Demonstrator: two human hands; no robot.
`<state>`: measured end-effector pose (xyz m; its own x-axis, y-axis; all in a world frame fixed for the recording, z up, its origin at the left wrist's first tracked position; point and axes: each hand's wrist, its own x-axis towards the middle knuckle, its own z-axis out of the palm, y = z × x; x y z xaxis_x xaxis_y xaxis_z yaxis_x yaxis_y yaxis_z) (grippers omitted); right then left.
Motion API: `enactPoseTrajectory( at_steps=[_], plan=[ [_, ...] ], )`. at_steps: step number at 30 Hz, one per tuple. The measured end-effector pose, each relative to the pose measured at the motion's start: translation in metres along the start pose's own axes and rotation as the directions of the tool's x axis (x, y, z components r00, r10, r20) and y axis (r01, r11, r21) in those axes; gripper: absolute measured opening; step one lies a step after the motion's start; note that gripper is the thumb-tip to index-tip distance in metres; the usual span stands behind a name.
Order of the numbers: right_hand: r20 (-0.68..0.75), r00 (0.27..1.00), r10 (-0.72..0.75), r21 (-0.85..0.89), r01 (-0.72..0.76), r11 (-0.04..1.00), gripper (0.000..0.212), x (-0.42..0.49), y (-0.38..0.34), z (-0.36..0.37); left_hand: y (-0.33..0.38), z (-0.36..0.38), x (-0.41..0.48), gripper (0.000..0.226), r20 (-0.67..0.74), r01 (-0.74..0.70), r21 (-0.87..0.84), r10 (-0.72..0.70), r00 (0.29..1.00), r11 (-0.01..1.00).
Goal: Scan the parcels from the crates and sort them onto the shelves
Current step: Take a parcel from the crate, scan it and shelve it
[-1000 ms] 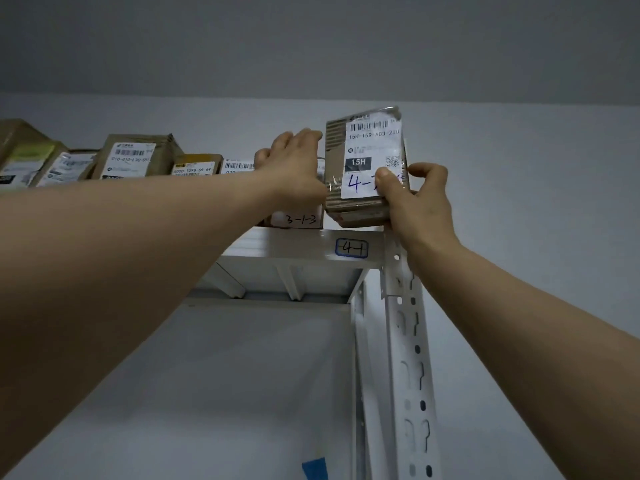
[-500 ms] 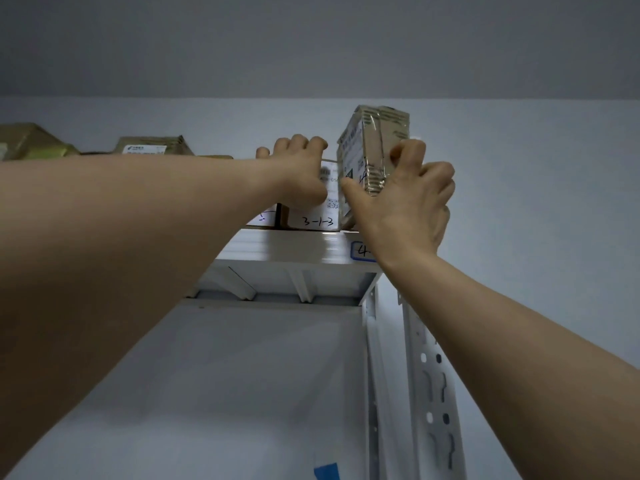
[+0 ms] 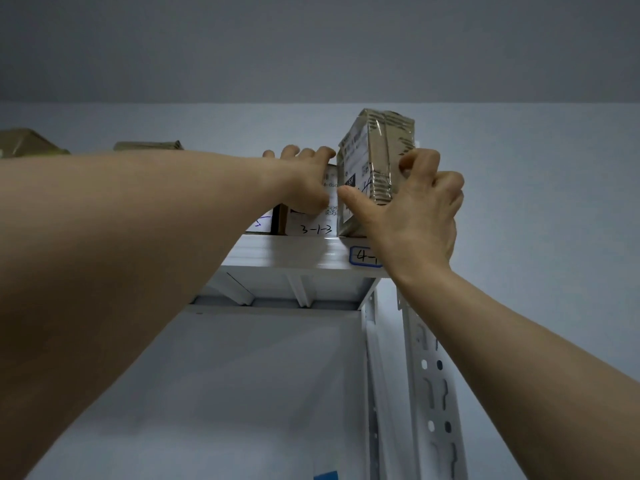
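A brown cardboard parcel (image 3: pixel 375 161) wrapped in clear tape stands upright at the right end of the white top shelf (image 3: pixel 294 252), turned edge-on toward me. My right hand (image 3: pixel 412 216) grips it, thumb on its labelled left face and fingers on its right side. My left hand (image 3: pixel 304 178) holds the neighbouring parcel marked 3-1-3 (image 3: pixel 317 220), fingers hooked over its top edge and thumb on its label. The two parcels stand side by side, touching or nearly so.
More brown parcels (image 3: pixel 149 146) line the shelf to the left, mostly hidden behind my left forearm. A blue-outlined tag reading 4- (image 3: pixel 363 256) is stuck on the shelf edge. The perforated white upright (image 3: pixel 429 375) runs down at the right. Wall and ceiling lie behind.
The parcel in my right hand has turned from label-forward to edge-on and settled at the shelf's right end. My right hand shifted from its lower corner to its sides. My left hand stayed on the 3-1-3 parcel.
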<state>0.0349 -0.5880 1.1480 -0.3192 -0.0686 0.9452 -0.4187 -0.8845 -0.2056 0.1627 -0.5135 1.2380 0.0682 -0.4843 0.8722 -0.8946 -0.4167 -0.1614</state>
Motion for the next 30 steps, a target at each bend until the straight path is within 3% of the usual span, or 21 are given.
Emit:
enactPoseTrajectory(
  at_steps=[5,7,9,12,17,19,21,24,26,28,30],
  plan=[
    [-0.011,0.991,0.133,0.322,-0.123,0.939,0.061,0.003,0.004,-0.002,-0.009,-0.003,0.0,0.098,-0.028,0.009,0.049,-0.007,1.0,0.999],
    [0.043,0.969,0.243,0.53,-0.229,0.816,0.05,0.005,0.004,-0.002,-0.013,-0.004,0.0,0.102,-0.029,0.016,-0.002,-0.016,0.999,1.0],
    [0.145,0.927,0.347,0.703,-0.343,0.623,0.036,0.007,0.005,-0.002,-0.015,-0.007,-0.004,0.11,-0.026,-0.021,-0.22,0.015,1.0,0.975],
    [0.268,0.856,0.443,0.809,-0.45,0.378,0.024,0.012,0.009,-0.001,-0.01,-0.016,-0.02,0.11,-0.031,-0.12,-0.662,0.133,0.991,0.739],
    [0.525,0.717,0.458,0.727,-0.658,0.197,0.029,0.007,0.019,-0.004,-0.006,-0.03,-0.038,0.094,0.05,-0.049,-0.897,0.211,0.976,0.439],
    [0.6,0.677,0.425,0.655,-0.721,0.225,0.031,0.003,0.024,-0.007,-0.009,-0.035,-0.042,0.079,0.074,-0.014,-0.924,0.216,0.974,0.381],
    [0.584,0.698,0.414,0.636,-0.711,0.301,0.029,0.003,0.024,-0.011,-0.01,-0.037,-0.045,0.071,0.051,-0.027,-0.934,0.207,0.977,0.357],
    [0.357,0.85,0.388,0.594,-0.527,0.607,0.027,0.012,0.022,-0.015,-0.009,-0.041,-0.045,0.065,-0.014,-0.07,-0.945,0.173,0.985,0.32],
    [0.287,0.911,0.297,0.579,-0.412,0.703,0.044,0.018,0.017,-0.021,-0.005,-0.047,-0.042,0.058,-0.032,-0.083,-0.944,0.162,0.986,0.321],
    [0.395,0.904,0.164,0.581,-0.384,0.718,0.062,0.023,0.013,-0.027,0.0,-0.054,-0.039,0.052,-0.059,-0.113,-0.926,0.158,0.986,0.36],
    [0.516,0.854,0.068,0.58,-0.407,0.705,0.073,0.025,0.011,-0.029,0.007,-0.06,-0.037,0.053,-0.095,-0.147,-0.911,0.151,0.984,0.384]
  ],
)
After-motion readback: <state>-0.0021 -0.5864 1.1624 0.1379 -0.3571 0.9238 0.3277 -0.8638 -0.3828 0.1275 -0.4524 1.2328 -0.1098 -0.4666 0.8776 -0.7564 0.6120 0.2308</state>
